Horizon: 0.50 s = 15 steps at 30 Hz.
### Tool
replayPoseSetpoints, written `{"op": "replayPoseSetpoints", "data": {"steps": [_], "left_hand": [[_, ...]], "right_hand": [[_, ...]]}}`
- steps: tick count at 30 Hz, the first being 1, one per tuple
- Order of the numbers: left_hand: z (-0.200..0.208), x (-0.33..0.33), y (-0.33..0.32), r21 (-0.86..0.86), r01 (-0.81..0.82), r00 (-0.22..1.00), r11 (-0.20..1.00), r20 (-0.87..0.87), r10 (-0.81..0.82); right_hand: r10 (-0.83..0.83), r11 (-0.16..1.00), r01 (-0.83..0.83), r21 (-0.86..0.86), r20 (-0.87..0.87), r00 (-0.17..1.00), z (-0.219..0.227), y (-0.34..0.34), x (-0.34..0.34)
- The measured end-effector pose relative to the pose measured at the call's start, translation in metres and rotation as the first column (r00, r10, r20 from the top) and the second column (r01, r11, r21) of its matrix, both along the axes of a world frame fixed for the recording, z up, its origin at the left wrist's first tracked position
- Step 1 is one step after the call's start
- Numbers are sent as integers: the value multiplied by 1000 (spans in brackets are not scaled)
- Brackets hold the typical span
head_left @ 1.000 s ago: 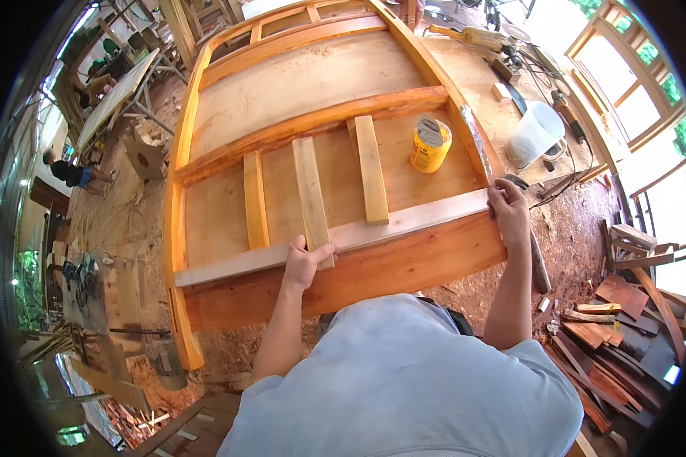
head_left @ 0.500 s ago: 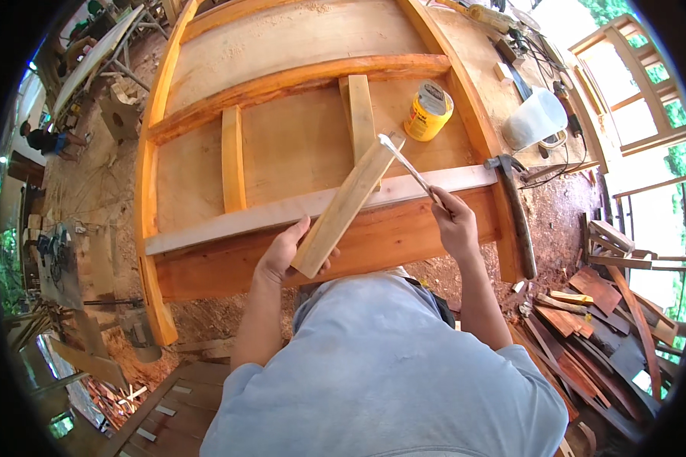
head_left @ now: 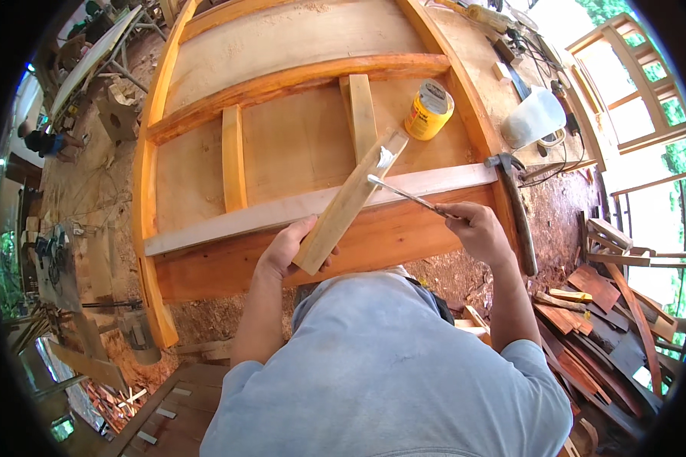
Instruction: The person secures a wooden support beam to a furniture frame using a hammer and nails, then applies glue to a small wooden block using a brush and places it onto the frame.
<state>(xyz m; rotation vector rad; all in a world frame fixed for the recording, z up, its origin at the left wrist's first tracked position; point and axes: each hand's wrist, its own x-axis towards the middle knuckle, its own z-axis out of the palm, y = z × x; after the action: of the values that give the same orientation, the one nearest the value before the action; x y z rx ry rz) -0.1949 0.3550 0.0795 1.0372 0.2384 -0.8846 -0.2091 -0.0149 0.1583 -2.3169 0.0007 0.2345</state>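
Note:
My left hand [head_left: 288,250] grips the lower end of a short wooden slat [head_left: 343,212], which slants up and away to the right. A dab of white paste [head_left: 386,158] sits near the slat's far end. My right hand [head_left: 476,231] pinches a thin stick-like applicator [head_left: 410,196], its white-coated tip over the slat just below the dab; whether they touch I cannot tell. Beneath lies an orange-stained wooden frame [head_left: 297,93] with a pale strip [head_left: 282,215] along its near rail. A yellow tub [head_left: 428,114] with a grey lid or top stands inside the frame.
A hammer [head_left: 517,213] hangs over the frame's right corner. Beyond it stand a translucent bucket [head_left: 533,119] and corded tools. Scrap boards [head_left: 587,327] are heaped at lower right. Another person [head_left: 46,142] is far off at left.
My right hand has moved right and down, drawing the applicator's tip back from the slat's far end. A white dab now shows there. The left hand stays nearly still.

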Motion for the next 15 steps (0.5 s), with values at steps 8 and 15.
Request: {"op": "replayPoseSetpoints", "data": {"steps": [8, 15], "left_hand": [[-6, 0, 4, -78, 19, 1000, 997, -21, -21], [-26, 3, 5, -368, -6, 995, 930, -92, -30]], "right_hand": [[-20, 949, 146, 281, -407, 913, -11, -28, 0], [-144, 988, 141, 67, 46, 988, -21, -32, 47]]}}
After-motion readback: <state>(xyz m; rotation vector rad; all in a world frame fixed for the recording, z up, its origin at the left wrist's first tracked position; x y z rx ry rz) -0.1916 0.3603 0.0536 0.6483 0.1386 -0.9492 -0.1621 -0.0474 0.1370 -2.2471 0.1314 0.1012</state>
